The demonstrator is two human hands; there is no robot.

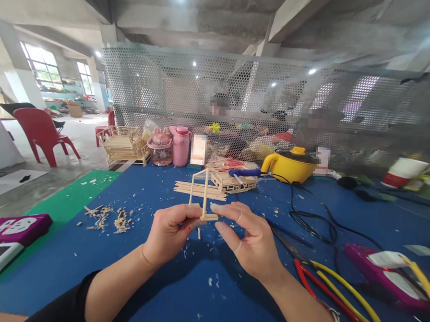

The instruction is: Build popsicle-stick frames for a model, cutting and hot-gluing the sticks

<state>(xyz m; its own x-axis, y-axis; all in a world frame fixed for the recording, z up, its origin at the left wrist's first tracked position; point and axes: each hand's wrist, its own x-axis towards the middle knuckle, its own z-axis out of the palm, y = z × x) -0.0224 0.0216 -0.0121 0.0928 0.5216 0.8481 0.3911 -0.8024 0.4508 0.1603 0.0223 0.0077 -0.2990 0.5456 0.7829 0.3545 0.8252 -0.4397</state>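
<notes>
A small frame of pale wooden sticks stands upright above the blue table, held at its lower end. My left hand pinches the base of it between thumb and fingers. Close to the right end of the base, my right hand has its thumb and fingers apart, with a gap between them and no object there. Behind the frame lie a stack of thin sticks and a flat wooden lattice piece. A blue glue gun rests over that piece.
Stick scraps lie at left. Red-and-yellow-handled pliers, black cables and a purple power strip are at right. Behind stand a yellow pot, a pink bottle and a perforated metal screen, with people beyond.
</notes>
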